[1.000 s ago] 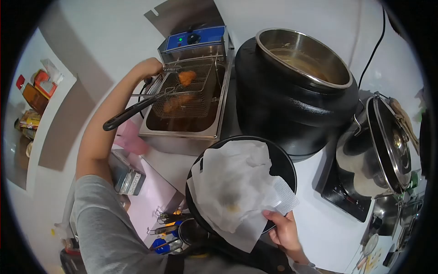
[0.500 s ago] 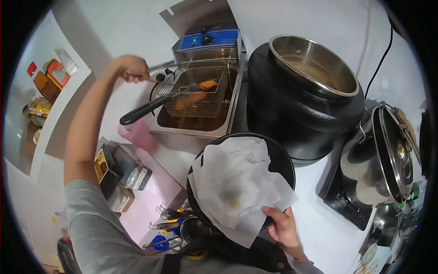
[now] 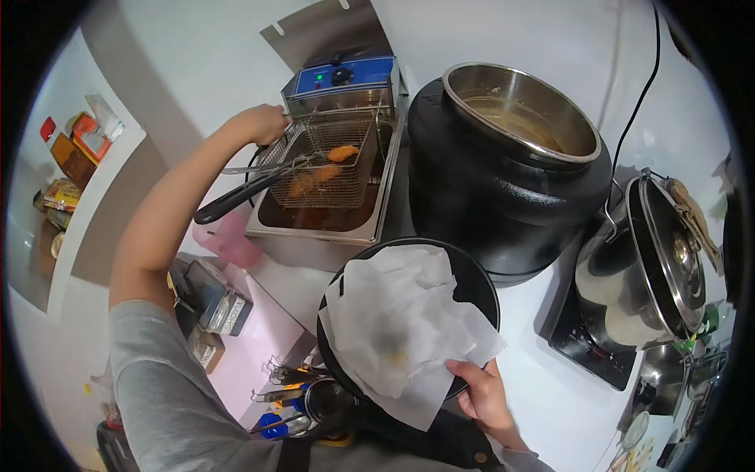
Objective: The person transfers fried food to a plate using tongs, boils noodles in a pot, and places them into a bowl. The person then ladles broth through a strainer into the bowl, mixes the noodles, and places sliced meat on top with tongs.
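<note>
My left hand (image 3: pixel 266 126) is at the back left corner of the deep fryer (image 3: pixel 322 236), its fingers curled in; what they grip, if anything, is hidden. Just below that hand, a thin metal utensil (image 3: pixel 240 170) lies across the side of the wire fry basket (image 3: pixel 354 177). Several golden-brown fried pieces (image 3: pixel 343 153) lie in the basket, which sits above dark oil. Its black handle (image 3: pixel 228 206) points toward the lower left. My right hand (image 3: pixel 484 389) grips the rim of a black bowl (image 3: pixel 481 287), thumb on top. White paper towels (image 3: pixel 393 315), with a faint yellowish stain, line the bowl.
A large black soup warmer (image 3: pixel 503 197) with liquid inside stands right of the fryer. Farther right, a lidded steel pot (image 3: pixel 621 275) sits on a black cooktop (image 3: pixel 590 354). A pink container (image 3: pixel 228 240), labelled jars (image 3: pixel 224 311) and hanging utensils are at left.
My left hand has moved right, toward the fryer's back left corner. The thin metal utensil now shows beside the basket. My view has shifted slightly; my right hand still holds the bowl.
</note>
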`<action>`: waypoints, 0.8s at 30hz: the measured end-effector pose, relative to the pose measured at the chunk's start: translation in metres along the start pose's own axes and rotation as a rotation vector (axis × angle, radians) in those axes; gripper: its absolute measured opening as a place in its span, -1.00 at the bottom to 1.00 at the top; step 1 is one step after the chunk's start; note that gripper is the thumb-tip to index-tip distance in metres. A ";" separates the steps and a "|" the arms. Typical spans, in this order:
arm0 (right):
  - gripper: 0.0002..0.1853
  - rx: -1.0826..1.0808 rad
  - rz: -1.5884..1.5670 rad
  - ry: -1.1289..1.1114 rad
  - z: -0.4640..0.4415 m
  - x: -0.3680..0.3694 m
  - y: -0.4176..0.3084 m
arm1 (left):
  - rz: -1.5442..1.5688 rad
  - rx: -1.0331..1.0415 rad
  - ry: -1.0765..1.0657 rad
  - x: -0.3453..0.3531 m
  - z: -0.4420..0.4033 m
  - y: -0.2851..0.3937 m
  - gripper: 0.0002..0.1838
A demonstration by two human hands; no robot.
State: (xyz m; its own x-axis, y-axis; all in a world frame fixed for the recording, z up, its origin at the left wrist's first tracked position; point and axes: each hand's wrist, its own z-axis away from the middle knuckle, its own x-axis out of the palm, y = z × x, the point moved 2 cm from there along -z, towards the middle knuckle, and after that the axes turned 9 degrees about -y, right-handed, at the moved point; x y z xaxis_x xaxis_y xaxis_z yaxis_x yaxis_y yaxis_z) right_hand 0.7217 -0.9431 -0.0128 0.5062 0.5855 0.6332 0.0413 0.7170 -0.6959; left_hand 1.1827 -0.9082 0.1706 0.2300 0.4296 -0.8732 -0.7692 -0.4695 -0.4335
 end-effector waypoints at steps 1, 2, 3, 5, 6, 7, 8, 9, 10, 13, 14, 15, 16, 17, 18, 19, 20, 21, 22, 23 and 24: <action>-0.40 0.024 0.006 0.016 -0.001 0.000 -0.002 | -0.035 0.053 0.014 0.002 -0.007 0.005 -0.69; -0.39 0.047 0.012 0.032 -0.002 0.000 -0.004 | -0.070 0.106 0.030 0.008 -0.016 0.010 -0.71; -0.38 0.071 0.029 0.032 -0.002 0.001 -0.008 | -0.105 0.160 0.046 0.012 -0.023 0.018 -0.72; -0.37 0.122 0.064 0.036 -0.002 0.003 -0.016 | -0.065 0.230 0.042 0.025 -0.030 0.030 -0.70; -0.36 0.130 0.070 0.038 -0.003 0.002 -0.017 | -0.051 0.216 -0.005 0.028 -0.033 0.037 -0.70; -0.35 0.140 0.075 0.042 -0.004 0.001 -0.018 | -0.038 0.202 -0.054 0.030 -0.036 0.042 -0.69; -0.35 0.151 0.080 0.045 -0.004 0.000 -0.018 | -0.008 0.203 -0.058 0.031 -0.038 0.045 -0.70; -0.35 0.150 0.073 0.058 -0.005 0.000 -0.018 | 0.022 0.203 -0.063 0.032 -0.039 0.047 -0.70; -0.34 0.150 0.068 0.068 -0.008 0.001 -0.018 | 0.053 0.200 -0.067 0.034 -0.040 0.047 -0.70; -0.35 0.143 0.065 0.066 -0.012 0.000 -0.015 | 0.064 0.168 0.007 0.034 -0.042 0.046 -0.74; -0.35 0.137 0.066 0.063 -0.013 -0.001 -0.015 | 0.055 0.157 0.048 0.031 -0.044 0.046 -0.75; -0.35 0.159 0.081 0.064 -0.013 -0.001 -0.016 | 0.041 0.107 0.049 0.028 -0.047 0.043 -0.75; -0.36 0.180 0.094 0.067 -0.013 -0.001 -0.018 | 0.027 0.059 0.048 0.024 -0.050 0.038 -0.75; -0.36 0.202 0.105 0.069 -0.014 0.000 -0.018 | 0.010 0.011 0.046 0.019 -0.052 0.034 -0.75; -0.36 0.214 0.107 0.068 -0.013 0.001 -0.019 | 0.013 0.004 0.029 0.023 -0.058 0.029 -0.76; -0.36 0.225 0.112 0.067 -0.013 0.002 -0.019 | 0.009 0.018 0.028 0.028 -0.062 0.026 -0.76; -0.36 0.234 0.118 0.066 -0.014 0.003 -0.021 | 0.006 0.032 0.031 0.032 -0.068 0.024 -0.77; -0.37 0.231 0.127 0.064 -0.015 0.003 -0.021 | 0.003 0.049 0.036 0.031 -0.070 0.024 -0.78; -0.37 0.229 0.133 0.065 -0.016 0.004 -0.021 | 0.016 0.080 0.041 0.028 -0.073 0.022 -0.76; -0.38 0.231 0.137 0.067 -0.016 0.004 -0.020 | 0.029 0.113 0.044 0.025 -0.076 0.018 -0.75; -0.38 0.233 0.145 0.077 -0.016 0.003 -0.020 | 0.043 0.145 0.043 0.021 -0.078 0.017 -0.73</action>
State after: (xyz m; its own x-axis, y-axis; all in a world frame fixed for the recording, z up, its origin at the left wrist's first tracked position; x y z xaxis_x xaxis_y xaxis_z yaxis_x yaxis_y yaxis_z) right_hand 0.7366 -0.9616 -0.0026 0.5569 0.6640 0.4989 -0.2306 0.7007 -0.6752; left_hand 1.2210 -0.9670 0.1278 0.2178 0.3762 -0.9006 -0.8561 -0.3694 -0.3614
